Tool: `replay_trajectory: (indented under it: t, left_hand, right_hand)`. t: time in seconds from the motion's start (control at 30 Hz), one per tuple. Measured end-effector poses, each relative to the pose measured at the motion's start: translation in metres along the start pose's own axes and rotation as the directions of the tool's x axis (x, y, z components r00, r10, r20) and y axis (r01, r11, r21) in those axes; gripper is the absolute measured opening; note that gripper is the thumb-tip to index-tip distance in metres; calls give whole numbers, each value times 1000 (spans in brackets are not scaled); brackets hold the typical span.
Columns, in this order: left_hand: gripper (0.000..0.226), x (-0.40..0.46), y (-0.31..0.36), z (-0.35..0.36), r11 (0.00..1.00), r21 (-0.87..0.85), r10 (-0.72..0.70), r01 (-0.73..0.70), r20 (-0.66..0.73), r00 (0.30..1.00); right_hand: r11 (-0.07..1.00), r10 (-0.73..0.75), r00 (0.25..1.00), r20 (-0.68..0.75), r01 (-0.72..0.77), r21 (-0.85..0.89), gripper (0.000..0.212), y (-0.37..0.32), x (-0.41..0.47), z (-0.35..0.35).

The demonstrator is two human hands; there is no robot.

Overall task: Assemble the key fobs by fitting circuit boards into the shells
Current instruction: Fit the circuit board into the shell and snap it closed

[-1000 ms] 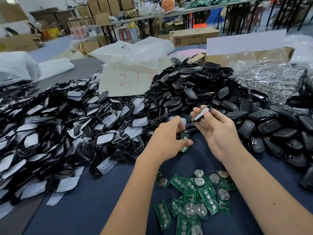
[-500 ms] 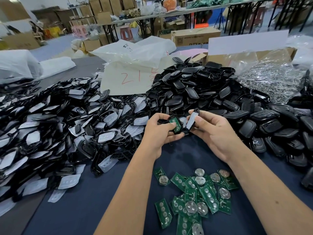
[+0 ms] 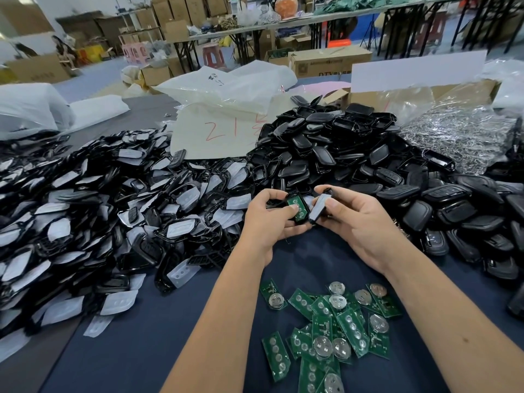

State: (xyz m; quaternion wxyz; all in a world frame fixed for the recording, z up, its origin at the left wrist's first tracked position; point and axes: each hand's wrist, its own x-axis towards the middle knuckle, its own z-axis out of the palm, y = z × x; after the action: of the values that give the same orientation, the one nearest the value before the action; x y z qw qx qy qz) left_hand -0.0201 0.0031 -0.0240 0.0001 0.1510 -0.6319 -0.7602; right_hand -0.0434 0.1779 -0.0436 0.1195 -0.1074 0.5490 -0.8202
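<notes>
My left hand (image 3: 268, 219) grips a black shell half with a green circuit board (image 3: 297, 207) lying in it, thumb on the board. Just to its right, my right hand (image 3: 358, 222) pinches a second black shell half with a pale button pad (image 3: 319, 207), held on edge beside the first half. Both hands hover above the dark blue table cloth (image 3: 141, 336). A loose pile of green circuit boards (image 3: 329, 330) with round coin cells lies on the cloth below my forearms.
A wide heap of black shell halves with pale pads (image 3: 99, 211) covers the left. Another heap of black shells (image 3: 354, 154) rises behind and right of my hands. A marked plastic bag (image 3: 224, 120), a bag of metal parts (image 3: 459, 137) and cardboard boxes stand behind.
My left hand lifted a circuit board from the cloth and now holds it seated in a shell half. Both hands came together, the right bringing its padded half alongside.
</notes>
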Motion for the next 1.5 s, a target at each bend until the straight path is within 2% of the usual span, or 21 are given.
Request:
replay_trajectory:
  t: [0.27, 0.53, 0.67, 0.77, 0.9, 0.97, 1.1, 1.17, 1.4, 1.5]
  left_hand:
    - [20, 3, -3, -3, 999, 3, 41, -41, 6, 999]
    - [8, -2, -1, -7, 968, 146, 188, -203, 105, 976]
    - [18, -3, -5, 0, 889, 313, 313, -334, 117, 943]
    - [29, -4, -8, 4, 850, 342, 379, -402, 133, 916]
    - [9, -2, -10, 6, 788, 415, 424, -454, 168, 890]
    - [13, -3, -8, 6, 735, 476, 443, -482, 201, 874]
    - [28, -9, -5, 10, 580, 592, 497, -559, 286, 819]
    - [28, -8, -5, 11, 544, 614, 519, -572, 289, 804]
    - [16, -8, -5, 10, 507, 646, 522, -570, 295, 800]
    - [20, -7, -5, 9, 554, 646, 498, -525, 248, 831]
  right_hand:
    - [1000, -16, 1000, -14, 16, -18, 34, 2, 1, 0]
    - [976, -105, 991, -80, 87, -200, 24, 7, -2, 4]
    - [959, -145, 980, -136, 105, -265, 25, 9, -3, 5]
    - [964, -140, 974, -180, 93, -250, 19, 7, -3, 6]
    - [952, -166, 971, -170, 113, -286, 26, 4, -5, 8]
    - [941, -187, 968, -167, 128, -312, 27, 4, -6, 9]
    - [905, -251, 944, -216, 150, -397, 17, 5, -7, 9]
    - [890, -272, 932, -240, 149, -430, 8, 6, -7, 10]
    - [805, -342, 906, -251, 145, -575, 32, 9, -4, 4]
    - [816, -306, 914, -266, 107, -568, 45, 10, -4, 3]
